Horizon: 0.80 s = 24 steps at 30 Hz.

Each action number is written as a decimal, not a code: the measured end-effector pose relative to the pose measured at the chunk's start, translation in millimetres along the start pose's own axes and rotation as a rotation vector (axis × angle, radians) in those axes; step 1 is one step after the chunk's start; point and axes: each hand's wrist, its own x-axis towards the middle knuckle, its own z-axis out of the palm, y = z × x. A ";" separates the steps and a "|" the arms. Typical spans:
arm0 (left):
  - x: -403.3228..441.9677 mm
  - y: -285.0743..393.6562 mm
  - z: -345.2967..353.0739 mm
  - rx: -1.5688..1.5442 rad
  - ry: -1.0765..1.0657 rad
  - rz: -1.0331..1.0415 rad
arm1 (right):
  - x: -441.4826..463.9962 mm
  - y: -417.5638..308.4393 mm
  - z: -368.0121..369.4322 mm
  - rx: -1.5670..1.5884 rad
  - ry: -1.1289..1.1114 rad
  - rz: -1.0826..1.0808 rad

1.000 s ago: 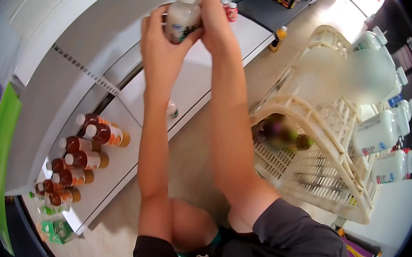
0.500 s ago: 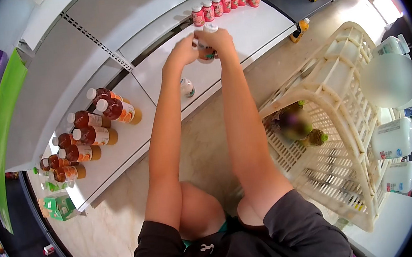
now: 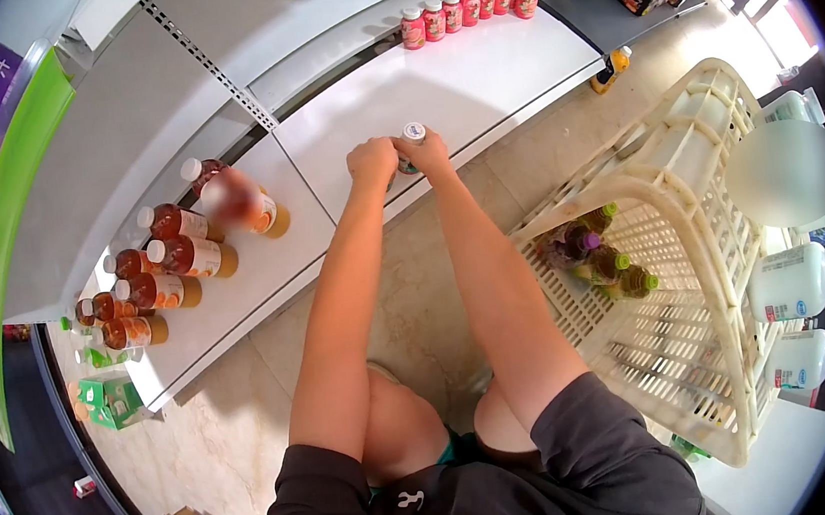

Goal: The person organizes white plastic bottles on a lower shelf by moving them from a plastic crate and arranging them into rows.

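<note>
Shelf room past hands, pink bottles at back, larger bottles left

- The right hand has its fingers around a small white-capped bottle, low over the front of the white shelf.
- The left hand is curled just beside it; its grip is hidden.
- Farther back, pink bottles stand in a row.
- Orange-labelled bottles stand grouped on the shelf's left, one blurred.
- At right, a cream basket holds bottles with green and purple caps.
</note>
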 end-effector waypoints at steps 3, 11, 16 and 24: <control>-0.5 -14.7 -6.5 -0.029 -0.128 -0.112 | -3.2 -0.5 2.5 0.008 -0.069 -0.040; 7.6 -54.9 -2.6 0.007 -0.249 -0.186 | -0.7 -2.8 3.1 -0.166 -0.134 0.012; 23.1 -67.9 9.6 -0.034 -0.290 -0.176 | -10.4 -1.1 -2.2 -0.084 -0.103 -0.046; 33.6 -80.7 18.4 -0.056 -0.375 -0.219 | -7.6 4.9 6.4 -0.149 -0.033 0.050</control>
